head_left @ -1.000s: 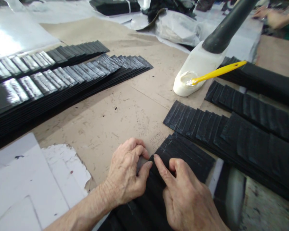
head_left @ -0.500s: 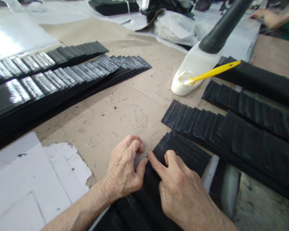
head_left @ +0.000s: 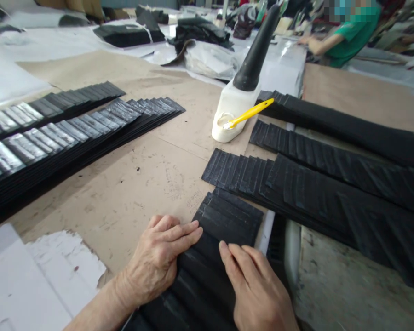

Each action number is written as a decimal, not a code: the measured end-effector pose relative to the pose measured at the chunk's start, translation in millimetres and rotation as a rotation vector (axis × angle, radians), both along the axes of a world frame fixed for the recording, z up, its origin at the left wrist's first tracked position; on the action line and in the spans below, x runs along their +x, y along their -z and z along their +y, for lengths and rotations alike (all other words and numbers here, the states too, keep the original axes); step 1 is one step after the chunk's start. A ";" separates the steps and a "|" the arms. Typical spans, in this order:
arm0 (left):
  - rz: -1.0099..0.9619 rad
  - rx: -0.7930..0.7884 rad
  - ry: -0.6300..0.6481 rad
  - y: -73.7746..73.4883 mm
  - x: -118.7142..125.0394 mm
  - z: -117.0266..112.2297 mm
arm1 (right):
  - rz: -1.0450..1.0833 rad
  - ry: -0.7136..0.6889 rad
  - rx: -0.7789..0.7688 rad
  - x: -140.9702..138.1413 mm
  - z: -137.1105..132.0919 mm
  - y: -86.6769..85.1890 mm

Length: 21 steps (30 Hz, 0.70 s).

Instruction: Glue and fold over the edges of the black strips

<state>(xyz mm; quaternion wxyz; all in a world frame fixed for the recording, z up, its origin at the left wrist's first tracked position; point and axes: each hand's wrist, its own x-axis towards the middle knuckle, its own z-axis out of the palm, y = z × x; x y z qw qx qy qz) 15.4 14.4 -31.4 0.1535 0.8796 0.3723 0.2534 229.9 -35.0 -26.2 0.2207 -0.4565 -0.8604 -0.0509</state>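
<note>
Overlapping black leather-like strips [head_left: 227,216] lie in a row in front of me, running down toward my body. My left hand [head_left: 158,257] rests along their left edge, index and middle fingers stretched out flat on the black material. Its thumb is hidden beneath the hand. On the right, my right hand [head_left: 257,287] touches the same strips with its fingertips, fingers extended side by side and its thumb out of sight. Neither hand visibly grasps anything.
Stacks of glossy black strips [head_left: 69,133] fan out at left; more black stacks [head_left: 296,179] lie at right. A yellow brush [head_left: 251,113] rests on a white glue bottle [head_left: 232,103]. White cardboard [head_left: 20,280] is at lower left. A person in green [head_left: 353,37] works behind.
My left fingers have straightened from a curled pinch and lie flat on the strip. My right hand has drawn back from the left, its pointing index now beside the other fingers. The view has shifted.
</note>
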 end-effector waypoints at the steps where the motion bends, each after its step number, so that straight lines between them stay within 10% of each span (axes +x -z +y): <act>1: -0.003 0.001 0.002 0.5 -0.2 -0.1 | -0.025 -0.008 0.015 7.8 -5.5 2.9; 7: 0.017 0.004 0.036 2.5 -3.6 0.2 | -0.024 0.122 0.058 34.5 -29.1 -0.3; 21: 0.061 -0.067 0.095 -35.5 50.9 49.1 | 0.176 0.354 -0.264 9.2 40.6 -18.7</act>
